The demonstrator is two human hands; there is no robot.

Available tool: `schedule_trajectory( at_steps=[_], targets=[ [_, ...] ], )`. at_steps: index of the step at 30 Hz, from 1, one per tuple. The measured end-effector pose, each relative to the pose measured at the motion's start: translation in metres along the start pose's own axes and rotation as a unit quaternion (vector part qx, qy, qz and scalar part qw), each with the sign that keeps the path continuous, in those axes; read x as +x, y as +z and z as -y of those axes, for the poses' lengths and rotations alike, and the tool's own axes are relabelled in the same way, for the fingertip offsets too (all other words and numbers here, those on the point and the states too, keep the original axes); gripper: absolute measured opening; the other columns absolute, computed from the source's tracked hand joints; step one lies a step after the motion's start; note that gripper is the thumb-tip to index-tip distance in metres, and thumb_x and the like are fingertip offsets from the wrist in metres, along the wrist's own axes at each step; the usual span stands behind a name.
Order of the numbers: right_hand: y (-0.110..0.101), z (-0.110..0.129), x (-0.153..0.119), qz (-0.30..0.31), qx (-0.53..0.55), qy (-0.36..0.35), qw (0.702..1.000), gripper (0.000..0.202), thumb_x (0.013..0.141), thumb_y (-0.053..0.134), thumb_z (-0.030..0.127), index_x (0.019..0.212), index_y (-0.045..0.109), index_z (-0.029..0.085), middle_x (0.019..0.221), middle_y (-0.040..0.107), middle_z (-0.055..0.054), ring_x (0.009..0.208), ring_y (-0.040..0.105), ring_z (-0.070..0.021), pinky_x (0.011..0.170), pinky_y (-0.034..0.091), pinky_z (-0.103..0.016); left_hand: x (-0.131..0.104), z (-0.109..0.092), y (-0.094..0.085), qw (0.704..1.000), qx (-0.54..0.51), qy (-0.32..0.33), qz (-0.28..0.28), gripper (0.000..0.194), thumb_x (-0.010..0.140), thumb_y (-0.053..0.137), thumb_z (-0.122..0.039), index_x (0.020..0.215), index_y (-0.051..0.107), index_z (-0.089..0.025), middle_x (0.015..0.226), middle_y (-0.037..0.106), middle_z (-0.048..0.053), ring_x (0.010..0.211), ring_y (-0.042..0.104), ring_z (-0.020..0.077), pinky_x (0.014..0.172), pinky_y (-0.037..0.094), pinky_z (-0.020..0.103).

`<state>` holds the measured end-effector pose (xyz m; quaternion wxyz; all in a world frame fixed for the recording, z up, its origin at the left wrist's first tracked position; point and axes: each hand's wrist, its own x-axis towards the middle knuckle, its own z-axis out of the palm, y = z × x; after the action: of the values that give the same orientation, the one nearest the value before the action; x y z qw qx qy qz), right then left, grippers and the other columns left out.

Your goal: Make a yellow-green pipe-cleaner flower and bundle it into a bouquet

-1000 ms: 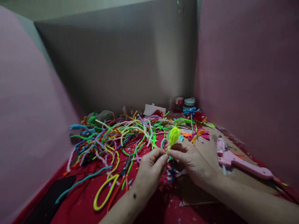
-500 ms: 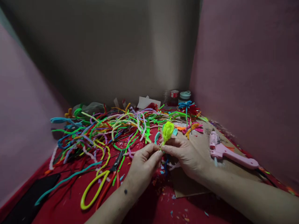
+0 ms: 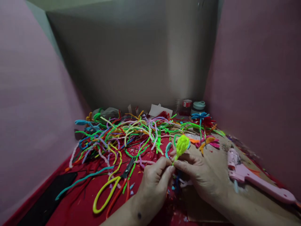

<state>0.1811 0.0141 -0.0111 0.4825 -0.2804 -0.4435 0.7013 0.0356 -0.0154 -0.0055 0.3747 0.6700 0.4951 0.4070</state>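
Observation:
Between my two hands is a yellow-green pipe cleaner flower (image 3: 182, 146), its looped petals bunched upward like a bud. My left hand (image 3: 155, 179) pinches the bottom of its stem between thumb and forefinger. Just above, my right hand (image 3: 197, 171) grips the stem below the petals with thumb and fingers. Left of my hands lie scissors (image 3: 127, 169) with one yellow and one red handle loop. A turquoise pipe cleaner (image 3: 84, 182) stretches across the red cloth beside them. Under my right hand is a sheet of cardboard (image 3: 202, 207).
A large tangle of colourful pipe cleaners (image 3: 131, 131) spreads over the red cloth (image 3: 77, 210). On the cardboard at right rests a pink glue gun (image 3: 258, 179). Finished-looking blue flowers (image 3: 199, 116) stand behind it. Jars (image 3: 198, 106) line the back wall. A black flat object (image 3: 47, 197) lies left.
The whole view has shifted, so everything appears further right and lower. Both hands keep hold of the flower, whose head leans slightly more to the right.

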Motion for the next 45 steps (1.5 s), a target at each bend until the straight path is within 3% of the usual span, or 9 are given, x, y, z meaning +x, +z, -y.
schedule_trajectory(
  at_steps=[8,13,20,26,30,34,40,45],
  targets=[
    [-0.002,-0.002,-0.001,0.005,0.019,0.037,0.999,0.016,0.068,0.076,0.027,0.082,0.071,0.021,0.077,0.065,0.000,0.070,0.057,-0.0118,0.068,0.044,-0.023,-0.006,0.000,0.001,0.994,0.069,0.086,-0.013,0.018,0.091,0.041,-0.023,0.079,0.053,-0.018,0.060,0.043,-0.005,0.052,0.040,0.0084,0.052,0.031,0.021],
    [-0.001,0.003,-0.003,0.036,0.003,-0.002,0.999,0.020,0.073,0.072,0.022,0.093,0.072,0.024,0.084,0.067,0.001,0.078,0.058,-0.0112,0.075,0.044,-0.023,-0.008,0.003,0.002,0.990,0.093,0.103,-0.017,0.016,0.091,0.040,-0.019,0.081,0.053,-0.018,0.060,0.043,-0.005,0.051,0.041,0.0078,0.051,0.031,0.020],
    [0.002,0.008,0.000,0.021,0.015,-0.006,1.000,0.018,0.063,0.079,0.025,0.078,0.072,0.020,0.070,0.063,0.002,0.067,0.055,-0.0117,0.068,0.043,-0.025,-0.003,0.008,0.004,0.984,0.101,0.140,-0.031,0.012,0.090,0.044,-0.017,0.090,0.056,-0.019,0.068,0.058,-0.003,0.057,0.054,0.0082,0.056,0.039,0.018],
    [0.002,0.007,0.002,-0.006,0.015,-0.024,1.000,0.018,0.062,0.079,0.027,0.077,0.071,0.020,0.071,0.063,0.003,0.069,0.054,-0.0110,0.074,0.042,-0.026,0.003,0.011,0.002,0.966,0.154,0.197,-0.063,0.012,0.088,0.046,-0.016,0.087,0.058,-0.017,0.061,0.054,-0.004,0.049,0.049,0.0070,0.051,0.037,0.017],
    [0.001,0.006,0.003,-0.010,0.002,-0.006,1.000,0.016,0.061,0.079,0.029,0.070,0.071,0.019,0.065,0.061,0.003,0.061,0.049,-0.0094,0.069,0.041,-0.025,0.007,0.005,0.001,0.989,0.088,0.106,-0.051,0.016,0.087,0.047,-0.023,0.079,0.060,-0.017,0.052,0.042,-0.007,0.045,0.038,0.0074,0.046,0.032,0.019],
    [-0.004,0.006,0.005,-0.005,-0.042,-0.014,0.999,0.017,0.064,0.077,0.031,0.075,0.072,0.019,0.072,0.062,0.002,0.071,0.053,-0.0117,0.076,0.041,-0.027,0.011,-0.004,-0.001,0.998,-0.050,-0.023,-0.028,0.018,0.083,0.054,-0.031,0.073,0.060,-0.017,0.050,0.038,-0.007,0.045,0.033,0.0071,0.042,0.026,0.019],
    [-0.005,0.010,0.008,0.032,-0.055,-0.024,0.998,0.022,0.068,0.073,0.036,0.084,0.074,0.021,0.087,0.067,-0.002,0.088,0.056,-0.0159,0.089,0.039,-0.032,0.013,-0.006,-0.004,0.963,-0.229,-0.138,0.012,0.023,0.075,0.065,-0.037,0.070,0.058,-0.016,0.046,0.036,-0.008,0.041,0.025,0.0040,0.039,0.019,0.017],
    [-0.005,0.008,0.008,0.034,-0.017,-0.001,0.999,0.022,0.067,0.074,0.034,0.084,0.074,0.021,0.073,0.064,0.001,0.071,0.054,-0.0120,0.080,0.041,-0.029,0.013,-0.002,-0.006,0.922,-0.336,-0.181,0.064,0.019,0.078,0.064,-0.032,0.071,0.056,-0.017,0.044,0.036,-0.009,0.036,0.019,0.0014,0.036,0.015,0.014]
  ],
)
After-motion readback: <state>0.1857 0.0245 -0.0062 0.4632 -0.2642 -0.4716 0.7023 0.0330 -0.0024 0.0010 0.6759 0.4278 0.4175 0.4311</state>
